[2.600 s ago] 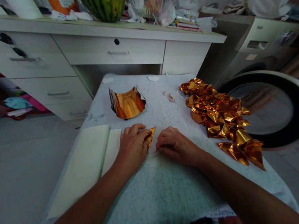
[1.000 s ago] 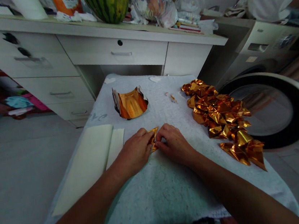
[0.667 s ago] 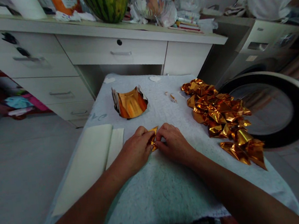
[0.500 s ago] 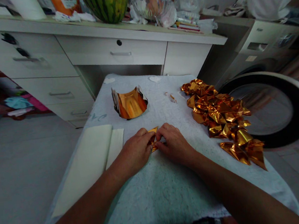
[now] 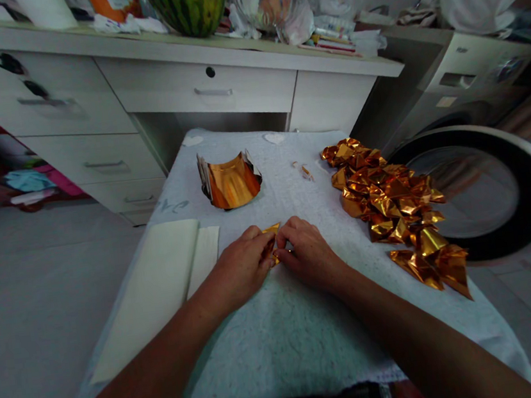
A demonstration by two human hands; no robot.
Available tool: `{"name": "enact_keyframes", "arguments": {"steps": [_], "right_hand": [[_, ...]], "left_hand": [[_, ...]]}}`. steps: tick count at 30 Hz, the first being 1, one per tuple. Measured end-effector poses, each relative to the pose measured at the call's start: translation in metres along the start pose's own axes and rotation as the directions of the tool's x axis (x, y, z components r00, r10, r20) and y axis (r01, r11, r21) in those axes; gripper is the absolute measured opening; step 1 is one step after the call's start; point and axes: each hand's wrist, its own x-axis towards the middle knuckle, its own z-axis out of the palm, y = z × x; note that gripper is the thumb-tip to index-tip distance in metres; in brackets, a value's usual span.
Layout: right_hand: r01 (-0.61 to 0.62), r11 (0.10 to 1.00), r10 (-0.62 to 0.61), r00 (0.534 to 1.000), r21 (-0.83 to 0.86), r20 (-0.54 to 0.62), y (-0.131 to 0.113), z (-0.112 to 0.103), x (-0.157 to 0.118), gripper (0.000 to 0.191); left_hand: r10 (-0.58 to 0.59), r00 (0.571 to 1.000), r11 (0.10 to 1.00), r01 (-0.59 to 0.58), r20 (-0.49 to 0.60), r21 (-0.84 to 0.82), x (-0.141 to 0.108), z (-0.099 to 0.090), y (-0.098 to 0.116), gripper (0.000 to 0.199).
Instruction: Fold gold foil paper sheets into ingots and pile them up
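Note:
A small piece of gold foil paper (image 5: 272, 229), partly folded, is between my hands over the cloth-covered table. My left hand (image 5: 248, 259) is closed on its left side, thumb and fingers pinching it. From the right, my right hand (image 5: 307, 251) pinches the foil's right edge, thumb and index finger close together. Much of the foil is hidden under my fingers. Farther back stands a curved stack of gold foil sheets (image 5: 232, 184). To the right lies a heap of folded gold foil pieces (image 5: 385, 194).
Cream paper sheets (image 5: 148, 291) lie on the table's left side. Small scraps (image 5: 305, 171) rest near the back. Beyond are white drawers (image 5: 214, 92), a counter with a watermelon (image 5: 188, 5), and a washing machine with its round door (image 5: 482, 192) swung open at right.
Both hands stay at nearly the same spot on the foil. My right fingertips have shifted slightly at its edge, and the view has tilted a little.

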Motion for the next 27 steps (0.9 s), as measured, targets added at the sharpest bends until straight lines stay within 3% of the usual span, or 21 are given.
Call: {"name": "enact_keyframes", "arguments": {"steps": [16, 27], "right_hand": [[-0.026, 0.999, 0.027, 0.999, -0.027, 0.033, -0.0033, -0.002, 0.0007, 0.004], [0.029, 0.998, -0.026, 0.997, -0.051, 0.07, -0.004, -0.0071, -0.0025, 0.004]], "left_hand": [[0.004, 1.0, 1.0, -0.004, 0.0, -0.014, -0.0025, 0.0011, 0.0006, 0.016], [0.02, 1.0, 0.999, -0.02, 0.001, -0.032, -0.0029, 0.0, -0.0007, 0.013]]}}
